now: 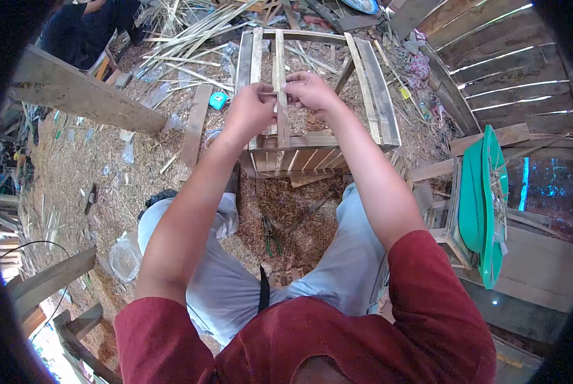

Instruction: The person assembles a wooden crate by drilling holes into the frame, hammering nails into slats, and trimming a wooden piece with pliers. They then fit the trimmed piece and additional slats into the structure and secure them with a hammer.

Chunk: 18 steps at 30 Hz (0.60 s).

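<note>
A slatted wooden crate (318, 139) stands before my knees, with narrow slats along its top. My left hand (253, 110) is closed at the left edge of one pale wooden slat (279, 57), its fingertips bent against the wood. From the other side, my right hand (312, 93) pinches the same slat, thumb and fingers close together. Between the hands a thin light sliver shows at the slat; I cannot make out what it is. Other slats (363, 89) lie on the crate's right side, apart from my hands.
A teal tape measure (218, 100) lies left of the crate, near a flat board (195, 125). Pliers (272, 238) rest on the shavings between my legs. A green basin (485, 205) stands at right. Wood strips (193, 38) are heaped behind; another person (85, 32) is at upper left.
</note>
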Each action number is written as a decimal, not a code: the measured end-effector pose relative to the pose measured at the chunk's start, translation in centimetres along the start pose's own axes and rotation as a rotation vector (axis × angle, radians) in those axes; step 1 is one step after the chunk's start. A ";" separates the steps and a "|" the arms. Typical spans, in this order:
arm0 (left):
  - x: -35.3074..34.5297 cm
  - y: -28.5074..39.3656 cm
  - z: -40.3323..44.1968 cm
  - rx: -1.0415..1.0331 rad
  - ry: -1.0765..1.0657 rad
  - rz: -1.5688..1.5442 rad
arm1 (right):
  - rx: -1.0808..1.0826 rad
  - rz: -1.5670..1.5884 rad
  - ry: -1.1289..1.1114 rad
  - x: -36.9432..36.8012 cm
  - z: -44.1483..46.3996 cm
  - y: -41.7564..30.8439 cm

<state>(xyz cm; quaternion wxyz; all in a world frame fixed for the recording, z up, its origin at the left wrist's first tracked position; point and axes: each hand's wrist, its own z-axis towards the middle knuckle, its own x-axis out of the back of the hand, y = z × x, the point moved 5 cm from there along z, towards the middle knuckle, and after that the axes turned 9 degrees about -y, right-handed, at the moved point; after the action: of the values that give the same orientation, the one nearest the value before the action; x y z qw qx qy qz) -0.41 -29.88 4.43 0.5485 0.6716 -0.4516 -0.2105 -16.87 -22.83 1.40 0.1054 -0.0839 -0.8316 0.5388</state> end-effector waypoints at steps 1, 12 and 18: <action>0.9 0.5 -0.2 0.000 0.021 0.085 | -0.013 0.024 -0.006 0.0 0.5 0.4; 5.0 3.0 -4.0 0.090 -0.217 0.963 | -0.042 0.054 -0.003 -1.4 1.7 2.1; 3.4 0.8 -2.8 0.084 -0.395 1.059 | -0.008 0.102 0.008 -2.4 2.1 2.3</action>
<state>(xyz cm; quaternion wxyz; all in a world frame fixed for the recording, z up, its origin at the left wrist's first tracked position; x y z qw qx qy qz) 3.15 -31.19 6.74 0.4571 0.3227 -0.8288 -0.0100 -15.03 -24.37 -1.77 0.0807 -0.1287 -0.8280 0.5398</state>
